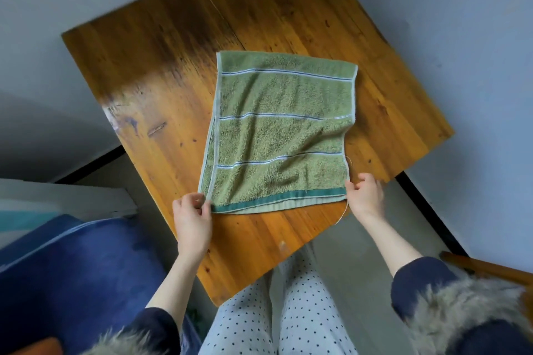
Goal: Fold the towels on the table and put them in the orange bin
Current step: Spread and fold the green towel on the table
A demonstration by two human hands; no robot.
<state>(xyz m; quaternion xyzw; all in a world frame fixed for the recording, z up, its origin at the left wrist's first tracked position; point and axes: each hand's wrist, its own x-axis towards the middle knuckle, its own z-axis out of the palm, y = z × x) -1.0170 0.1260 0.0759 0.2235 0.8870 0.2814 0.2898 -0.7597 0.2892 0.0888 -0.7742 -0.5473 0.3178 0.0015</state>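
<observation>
Wooden table [161, 72]: hands pinch towel [282, 130].

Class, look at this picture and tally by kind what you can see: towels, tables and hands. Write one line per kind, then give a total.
Towels: 1, the green striped towel
Tables: 1, the wooden table
Hands: 2, the left hand and the right hand, each pinching a near corner of the towel
Total: 4

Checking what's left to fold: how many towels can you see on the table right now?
1. A green striped towel lies on the wooden table, already doubled over; the left hand and right hand pinch its near corners. Towels outside the camera's view can't be ruled out.
</observation>
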